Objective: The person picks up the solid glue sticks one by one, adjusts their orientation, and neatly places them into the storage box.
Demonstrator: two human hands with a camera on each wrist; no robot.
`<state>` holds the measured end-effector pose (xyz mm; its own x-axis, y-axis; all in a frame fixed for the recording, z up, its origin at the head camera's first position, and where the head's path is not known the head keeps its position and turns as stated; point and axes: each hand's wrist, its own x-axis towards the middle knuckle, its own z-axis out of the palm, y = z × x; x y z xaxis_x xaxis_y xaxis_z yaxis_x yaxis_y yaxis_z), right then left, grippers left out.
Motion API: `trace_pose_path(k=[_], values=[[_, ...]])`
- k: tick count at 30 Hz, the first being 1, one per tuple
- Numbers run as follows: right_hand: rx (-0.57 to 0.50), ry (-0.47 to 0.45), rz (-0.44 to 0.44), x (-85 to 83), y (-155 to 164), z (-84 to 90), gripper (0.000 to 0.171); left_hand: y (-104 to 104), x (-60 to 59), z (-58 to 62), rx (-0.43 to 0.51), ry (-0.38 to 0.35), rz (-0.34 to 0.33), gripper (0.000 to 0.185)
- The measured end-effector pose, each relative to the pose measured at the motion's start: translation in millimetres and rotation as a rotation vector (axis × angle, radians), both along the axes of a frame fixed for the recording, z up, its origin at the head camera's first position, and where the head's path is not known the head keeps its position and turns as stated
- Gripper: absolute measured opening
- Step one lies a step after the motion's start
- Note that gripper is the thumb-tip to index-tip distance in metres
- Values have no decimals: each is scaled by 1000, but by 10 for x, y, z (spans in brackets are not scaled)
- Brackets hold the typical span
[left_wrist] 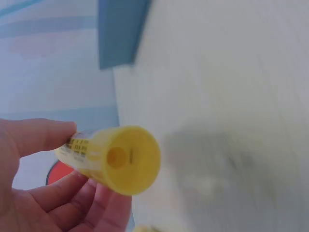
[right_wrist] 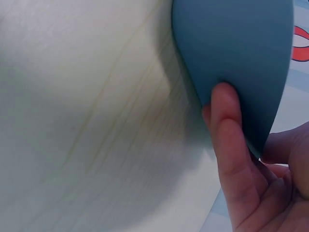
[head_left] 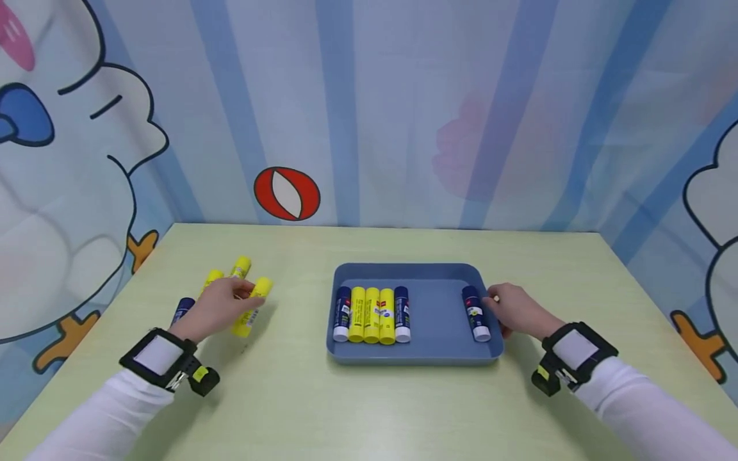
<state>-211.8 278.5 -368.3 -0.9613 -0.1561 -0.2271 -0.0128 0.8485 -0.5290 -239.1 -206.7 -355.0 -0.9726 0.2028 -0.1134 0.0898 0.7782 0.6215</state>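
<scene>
My left hand [head_left: 216,308] pinches a yellow glue stick [head_left: 245,325] between thumb and fingers, left of the tray. In the left wrist view the round yellow end of that glue stick [left_wrist: 133,162] faces the camera, tilted above the tabletop. My right hand [head_left: 517,308] grips the right edge of a blue-grey tray [head_left: 435,314], fingers against the outer wall and thumb at the rim, as the right wrist view shows. Inside the tray, a navy glue stick [head_left: 343,312], several yellow ones [head_left: 371,317] and another navy one [head_left: 401,314] lie side by side. A further navy glue stick [head_left: 475,314] lies near the right wall.
Beyond my left hand lie two more yellow glue sticks [head_left: 241,266], partly hidden, and a navy one [head_left: 182,308] beside the wrist. The pale wooden table [head_left: 277,397] ends at a printed blue curtain [head_left: 392,115] behind and at both sides.
</scene>
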Motion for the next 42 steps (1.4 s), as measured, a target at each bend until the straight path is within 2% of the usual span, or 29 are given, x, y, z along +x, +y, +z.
trace_pose_path(k=[4,8,11,14,22,26,34,38,42], values=[[-8,-1,-1,-7,-14,-9,22,259,-34,84,185,-97,-19,53],[-6,-1,-3,1,-21,-4,21,640,-66,186,366,-222,-41,53],[-4,-4,-3,7,-17,2,22,945,-68,258,454,-293,-73,52],[-5,-4,-4,7,-14,7,22,1236,-53,303,502,-339,-112,50],[2,-12,-10,-26,-35,10,23,1873,-6,230,575,-394,-179,42],[8,-24,-20,-38,-52,11,25,2135,-4,197,580,-412,-186,42],[14,-27,-16,-26,-48,29,25,2486,38,147,552,-423,-140,45],[35,-44,-27,-20,-40,35,26,2631,44,105,551,-403,-107,47],[45,-72,-55,-18,-33,25,31,2760,40,78,538,-365,-111,46]])
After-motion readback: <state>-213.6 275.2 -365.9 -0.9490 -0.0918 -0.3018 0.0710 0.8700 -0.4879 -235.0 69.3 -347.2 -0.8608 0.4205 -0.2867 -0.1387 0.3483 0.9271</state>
